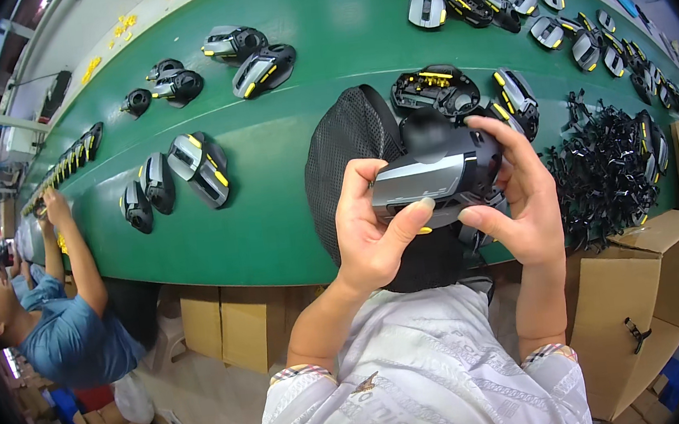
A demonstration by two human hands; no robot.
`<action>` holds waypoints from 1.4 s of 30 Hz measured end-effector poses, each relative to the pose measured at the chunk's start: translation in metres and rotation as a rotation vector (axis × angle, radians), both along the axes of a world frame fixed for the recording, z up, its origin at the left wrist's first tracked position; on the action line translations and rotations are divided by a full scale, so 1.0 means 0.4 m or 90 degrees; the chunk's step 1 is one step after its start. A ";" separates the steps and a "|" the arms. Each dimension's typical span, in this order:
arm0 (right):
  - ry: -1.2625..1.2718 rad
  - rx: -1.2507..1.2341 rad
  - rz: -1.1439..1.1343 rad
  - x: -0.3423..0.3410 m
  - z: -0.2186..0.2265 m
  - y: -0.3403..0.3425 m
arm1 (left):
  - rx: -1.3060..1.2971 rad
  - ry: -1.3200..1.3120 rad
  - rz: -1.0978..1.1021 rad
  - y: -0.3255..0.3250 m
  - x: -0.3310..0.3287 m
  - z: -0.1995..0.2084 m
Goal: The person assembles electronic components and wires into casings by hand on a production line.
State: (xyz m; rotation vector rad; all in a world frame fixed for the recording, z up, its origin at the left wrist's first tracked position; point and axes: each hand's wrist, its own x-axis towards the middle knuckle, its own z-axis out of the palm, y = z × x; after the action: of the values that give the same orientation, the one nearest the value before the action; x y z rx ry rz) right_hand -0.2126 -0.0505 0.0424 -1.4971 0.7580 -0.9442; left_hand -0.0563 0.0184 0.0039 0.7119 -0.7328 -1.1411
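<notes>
Got a grey-black shell (425,176) in both hands, held up near the green table's (276,235) front edge: left hand (373,229) gripping its left end, thumb on the face; right hand (525,205) curled round its right end. Black mesh (338,158) beside; clip heap (599,164) to the right.

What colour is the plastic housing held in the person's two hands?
The plastic housing is mainly grey and black, clearest in the head view.
</notes>
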 end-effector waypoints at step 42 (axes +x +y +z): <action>0.370 -0.234 -0.362 -0.278 0.031 -0.074 | 0.192 -1.125 0.468 -0.490 0.500 -0.095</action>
State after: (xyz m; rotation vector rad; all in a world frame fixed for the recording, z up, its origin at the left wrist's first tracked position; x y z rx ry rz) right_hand -0.3239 -0.0799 0.0550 -1.9613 1.5543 -1.1127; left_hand 0.1435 -0.1776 -0.0340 2.0578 -1.5089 0.3566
